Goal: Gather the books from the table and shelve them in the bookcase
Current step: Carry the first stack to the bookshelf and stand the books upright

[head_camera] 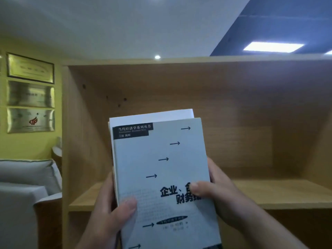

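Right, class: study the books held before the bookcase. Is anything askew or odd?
Yes. The stack is uneven: the white book pokes out above and left of the grey book in front. Also, dark spots mark the inner wall of the bookcase.

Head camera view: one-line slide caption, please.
Left hand and right hand grip a pale grey-blue book with black arrows, a white book behind it, before a light wooden bookcase shelf.

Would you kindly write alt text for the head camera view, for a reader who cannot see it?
A person's left hand and right hand grip a grey book with black arrows, a white book behind it, before a wooden bookcase shelf. Plaques hang on the yellow wall at left.
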The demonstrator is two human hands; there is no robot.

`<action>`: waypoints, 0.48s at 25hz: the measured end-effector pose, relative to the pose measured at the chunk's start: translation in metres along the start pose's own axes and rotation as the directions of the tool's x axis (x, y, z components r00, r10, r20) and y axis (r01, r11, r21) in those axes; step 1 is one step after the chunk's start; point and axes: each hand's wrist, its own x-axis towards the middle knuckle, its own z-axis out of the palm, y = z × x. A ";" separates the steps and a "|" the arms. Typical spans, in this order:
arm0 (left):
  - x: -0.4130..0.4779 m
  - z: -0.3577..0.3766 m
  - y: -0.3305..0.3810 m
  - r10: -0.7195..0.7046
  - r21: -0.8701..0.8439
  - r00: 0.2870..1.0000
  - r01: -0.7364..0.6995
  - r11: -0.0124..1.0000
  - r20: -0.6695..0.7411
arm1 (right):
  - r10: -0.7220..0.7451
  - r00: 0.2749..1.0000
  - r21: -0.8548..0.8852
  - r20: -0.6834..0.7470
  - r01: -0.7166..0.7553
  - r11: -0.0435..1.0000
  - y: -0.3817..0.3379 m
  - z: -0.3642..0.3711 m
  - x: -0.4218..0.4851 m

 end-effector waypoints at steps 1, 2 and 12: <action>0.012 0.000 0.005 -0.005 -0.015 0.999 0.006 1.000 0.045 | 0.006 1.000 -0.009 0.010 -0.006 1.000 0.001 -0.005 0.020; 0.024 -0.003 0.008 -0.009 -0.002 0.999 0.010 1.000 0.050 | 0.034 0.999 -0.008 0.016 -0.034 0.999 0.001 -0.009 0.036; 0.097 -0.041 -0.031 -0.106 0.097 0.994 0.107 0.990 -0.011 | 0.279 0.960 0.180 -0.014 -0.272 0.945 0.069 -0.025 0.134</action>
